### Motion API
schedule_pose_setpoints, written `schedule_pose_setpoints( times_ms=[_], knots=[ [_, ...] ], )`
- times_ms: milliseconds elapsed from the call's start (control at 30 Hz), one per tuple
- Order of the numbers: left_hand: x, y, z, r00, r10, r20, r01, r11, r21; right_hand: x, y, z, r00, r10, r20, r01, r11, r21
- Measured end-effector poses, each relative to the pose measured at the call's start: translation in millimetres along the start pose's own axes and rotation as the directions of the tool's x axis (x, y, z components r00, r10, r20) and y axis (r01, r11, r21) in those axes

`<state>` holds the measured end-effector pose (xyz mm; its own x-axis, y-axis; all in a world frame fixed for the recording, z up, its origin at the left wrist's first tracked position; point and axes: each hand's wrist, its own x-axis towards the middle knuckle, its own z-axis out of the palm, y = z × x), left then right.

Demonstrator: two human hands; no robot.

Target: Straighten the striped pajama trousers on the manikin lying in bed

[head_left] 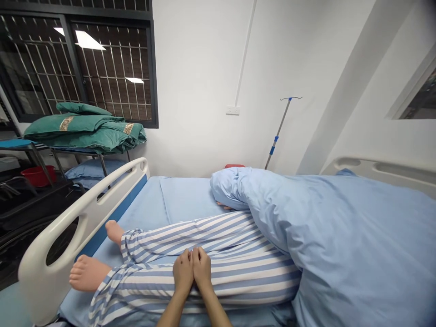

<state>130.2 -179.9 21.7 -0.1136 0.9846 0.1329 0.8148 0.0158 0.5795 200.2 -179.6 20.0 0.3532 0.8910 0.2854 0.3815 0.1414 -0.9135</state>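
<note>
A manikin-like figure lies on the bed, its bare feet (89, 272) at the left and its legs in blue-and-white striped trousers (252, 272). My left hand (184, 268) and my right hand (202, 265) rest side by side, touching, around the knee area of the nearer leg. Both have fingers curled down over the trouser leg; the fingertips are hidden. A light blue quilt (347, 227) is bunched over the upper body. Part of a hand (225, 205) of the figure peeks out under the quilt's edge.
A cream footboard (63, 227) rises at the left and a headboard (384, 170) at the right. Behind stand an IV pole (281, 127) and green folded bedding (88, 129) on a rack. A black wheelchair (37, 213) and a red basin (39, 175) are beyond the footboard.
</note>
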Motion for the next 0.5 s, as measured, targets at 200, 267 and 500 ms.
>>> schedule_pose_setpoints(
  times_ms=[200, 267, 500],
  knots=[
    [-2, 0, -2, 1.0, 0.004, -0.008, -0.004, 1.0, -0.013, -5, 7, 2, 0.999, -0.043, 0.013, 0.044, 0.996, -0.075],
    [-3, 1, -4, 1.0, -0.003, -0.009, 0.003, 1.0, 0.001, -4, 7, 2, 0.999, -0.042, 0.013, 0.043, 0.997, -0.07],
    [18, 30, -14, 0.99, -0.142, 0.016, 0.143, 0.982, -0.12, 10, 12, 2, 0.999, 0.036, 0.03, -0.041, 0.982, 0.185]
  ],
)
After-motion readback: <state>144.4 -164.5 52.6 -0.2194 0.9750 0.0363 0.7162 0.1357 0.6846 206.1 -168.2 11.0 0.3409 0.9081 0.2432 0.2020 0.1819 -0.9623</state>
